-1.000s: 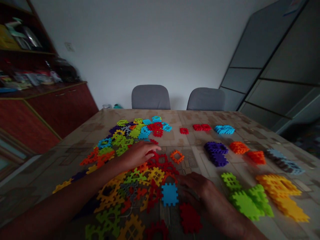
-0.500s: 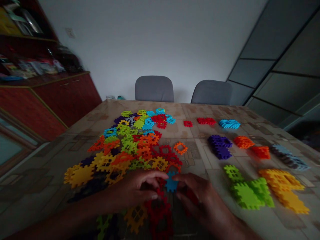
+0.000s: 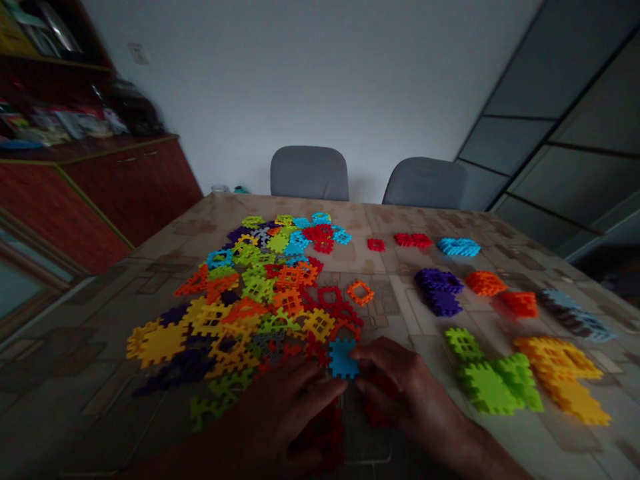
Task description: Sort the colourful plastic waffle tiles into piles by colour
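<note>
The right hand (image 3: 404, 375) touches the right edge of the blue square (image 3: 343, 359), whether gripping I cannot tell; the square sits beside the multicoloured pile (image 3: 259, 287); the left hand (image 3: 286, 401), loosely open, is just left.

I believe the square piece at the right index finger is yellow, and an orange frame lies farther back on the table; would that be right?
Not quite: the square piece at the right index finger is blue, not yellow, as the head view shows. An orange frame does lie farther back on the table.
</note>
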Demonstrator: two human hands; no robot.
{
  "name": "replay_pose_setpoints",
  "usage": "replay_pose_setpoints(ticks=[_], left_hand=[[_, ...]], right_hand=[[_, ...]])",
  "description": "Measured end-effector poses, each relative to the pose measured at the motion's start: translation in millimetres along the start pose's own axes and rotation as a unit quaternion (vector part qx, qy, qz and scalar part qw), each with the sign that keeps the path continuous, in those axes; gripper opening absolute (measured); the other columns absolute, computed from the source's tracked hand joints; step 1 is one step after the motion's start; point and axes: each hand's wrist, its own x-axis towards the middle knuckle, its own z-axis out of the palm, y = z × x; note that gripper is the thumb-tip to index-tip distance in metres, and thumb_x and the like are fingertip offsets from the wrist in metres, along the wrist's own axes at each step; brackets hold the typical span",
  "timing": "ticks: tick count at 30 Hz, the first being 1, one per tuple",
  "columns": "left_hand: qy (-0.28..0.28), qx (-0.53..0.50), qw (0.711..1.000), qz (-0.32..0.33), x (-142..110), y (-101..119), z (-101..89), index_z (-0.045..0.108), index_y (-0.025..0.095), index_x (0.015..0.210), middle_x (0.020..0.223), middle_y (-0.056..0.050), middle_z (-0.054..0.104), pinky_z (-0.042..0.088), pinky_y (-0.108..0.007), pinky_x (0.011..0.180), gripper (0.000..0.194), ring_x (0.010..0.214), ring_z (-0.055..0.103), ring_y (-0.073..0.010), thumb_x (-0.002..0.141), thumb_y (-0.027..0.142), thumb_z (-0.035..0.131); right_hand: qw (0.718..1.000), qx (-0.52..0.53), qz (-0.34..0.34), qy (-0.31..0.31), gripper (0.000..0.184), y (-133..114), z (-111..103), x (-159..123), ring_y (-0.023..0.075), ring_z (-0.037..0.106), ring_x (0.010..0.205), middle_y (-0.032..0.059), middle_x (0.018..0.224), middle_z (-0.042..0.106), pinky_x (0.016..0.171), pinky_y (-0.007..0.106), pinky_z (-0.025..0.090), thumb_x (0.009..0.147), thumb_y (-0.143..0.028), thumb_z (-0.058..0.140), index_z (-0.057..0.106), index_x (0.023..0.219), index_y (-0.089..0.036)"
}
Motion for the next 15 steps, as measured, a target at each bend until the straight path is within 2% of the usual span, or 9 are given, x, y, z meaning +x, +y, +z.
replay_pose_setpoints(ticks=[4, 8, 12, 15], left_hand=[[0.047, -0.037, 0.998, 0.011, -8.1, 0.0, 4.5, 0.041, 0.028, 0.144, 0.128, -0.007, 0.066, 0.058, -0.033, 0.090, 0.079, 0.111, 0.064, -0.0251, 0.072, 0.008, 0.068], [0.083, -0.047, 0.995, 0.031, -16.1, 0.6, 3.4, 0.035, 0.032, 0.149, 0.137, -0.004, 0.063, 0.053, -0.031, 0.102, 0.081, 0.120, 0.062, -0.0213, 0.076, 0.004, 0.057], [0.117, -0.023, 0.993, 0.003, -28.2, -3.7, 2.9, 0.044, 0.029, 0.146, 0.136, -0.004, 0.065, 0.052, -0.028, 0.103, 0.058, 0.120, 0.064, -0.0194, 0.092, 0.010, 0.051], [0.160, -0.001, 0.987, -0.019, -38.9, -10.5, 3.9, 0.054, 0.029, 0.137, 0.126, -0.001, 0.071, 0.052, -0.023, 0.101, 0.041, 0.112, 0.068, -0.0162, 0.100, 0.015, 0.047]], right_hand=[[1.000, -0.009, -0.011, -0.021, 0.029, -2.9, 1.1, -1.0, 0.0225, 0.067, 0.097, 0.0074, 0.105, 0.071, 0.081, 0.038, 0.056, 0.091, -0.015, 0.062, 0.066, 0.118, -0.022], [1.000, -0.012, -0.003, -0.010, 0.024, 3.7, 2.2, -1.4, 0.0216, 0.066, 0.096, 0.0081, 0.107, 0.070, 0.081, 0.037, 0.055, 0.096, -0.015, 0.056, 0.065, 0.117, -0.022], [0.998, -0.031, -0.035, -0.053, 0.026, -6.6, -2.7, -2.5, 0.0199, 0.064, 0.097, 0.0044, 0.106, 0.069, 0.082, 0.033, 0.052, 0.094, -0.012, 0.060, 0.064, 0.117, -0.023], [0.989, -0.061, -0.086, -0.106, 0.017, -22.0, -3.3, -4.8, 0.0183, 0.061, 0.095, 0.0015, 0.103, 0.069, 0.080, 0.029, 0.049, 0.093, -0.016, 0.067, 0.063, 0.108, -0.023]])
